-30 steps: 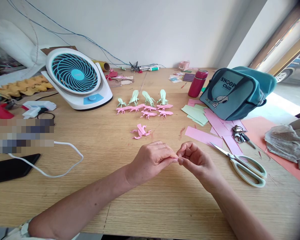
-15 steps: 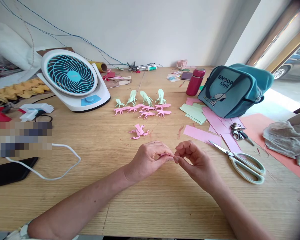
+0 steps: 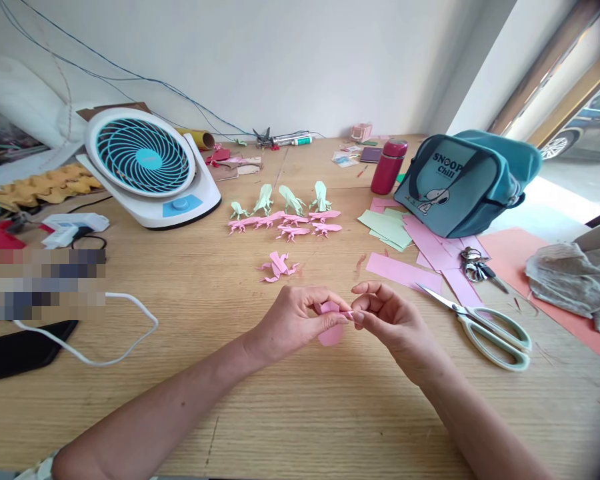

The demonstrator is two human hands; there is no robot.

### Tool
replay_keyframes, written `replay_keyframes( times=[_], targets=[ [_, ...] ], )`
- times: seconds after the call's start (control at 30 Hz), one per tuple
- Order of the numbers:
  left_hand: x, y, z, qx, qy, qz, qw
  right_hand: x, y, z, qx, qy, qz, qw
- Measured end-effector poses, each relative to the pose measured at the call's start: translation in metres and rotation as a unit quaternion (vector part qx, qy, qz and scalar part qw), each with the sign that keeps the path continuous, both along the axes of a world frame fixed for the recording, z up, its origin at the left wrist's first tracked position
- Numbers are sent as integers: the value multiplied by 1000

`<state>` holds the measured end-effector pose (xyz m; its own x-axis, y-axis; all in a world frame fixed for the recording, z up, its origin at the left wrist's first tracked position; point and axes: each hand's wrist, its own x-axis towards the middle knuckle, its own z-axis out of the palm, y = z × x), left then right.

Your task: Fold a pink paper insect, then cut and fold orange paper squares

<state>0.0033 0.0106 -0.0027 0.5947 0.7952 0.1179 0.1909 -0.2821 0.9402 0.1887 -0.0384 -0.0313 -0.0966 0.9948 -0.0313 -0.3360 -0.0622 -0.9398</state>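
A partly visible piece of folded pink paper point(image 3: 332, 335) is pinched between my two hands above the front of the table. My left hand point(image 3: 300, 319) grips its body with thumb and fingers, covering much of it. At its narrow right tip, the thumb and forefinger of my right hand point(image 3: 387, 315) press together, the other fingers curled loosely. Just beyond my hands lies a pink origami frog point(image 3: 279, 266) with spread legs. Farther back stand several smaller-looking pink origami frogs point(image 3: 293, 231) in rows, with several green origami frogs point(image 3: 293, 201) behind them.
Scissors point(image 3: 495, 332) lie to my right, near pink paper strips point(image 3: 403, 272), green paper sheets point(image 3: 387, 229) and keys point(image 3: 475, 263). A red flask point(image 3: 389, 167) and a teal bag point(image 3: 455, 183) stand behind. At left are a fan point(image 3: 147, 163) and a white cable point(image 3: 137, 307).
The folded pink paper has turned so that a wide rounded part now shows below my left fingers. Both hands stay nearly in place, still pinching it.
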Motion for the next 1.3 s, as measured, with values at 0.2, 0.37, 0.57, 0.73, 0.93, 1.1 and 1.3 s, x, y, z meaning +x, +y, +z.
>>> replay_keyframes(
  times=[0.2, 0.37, 0.57, 0.73, 0.93, 1.1, 1.3],
  targets=[
    [-2, -1, 1, -8, -1, -10, 1000, 2, -1, -3, -10, 9, 7, 1000],
    [-3, 3, 1, -9, 10, 12, 1000, 8, -4, 3, 10, -44, 29, 999],
    [-3, 12, -5, -154, -64, -21, 986, 7, -8, 1, 135, -191, 11, 972],
    [0, 9, -7, -221, -92, -51, 970, 2, -7, -8, 172, -262, -47, 949],
    [1, 5, -6, -203, -82, -44, 975, 1, -7, -3, 186, -281, -31, 941],
    [1, 4, -6, -179, -73, -52, 980, 1, -8, -2, 176, -283, -38, 942],
    [1, 0, -8, -136, -32, -12, 990, -3, -10, 0, 155, -267, -34, 951]
  ],
)
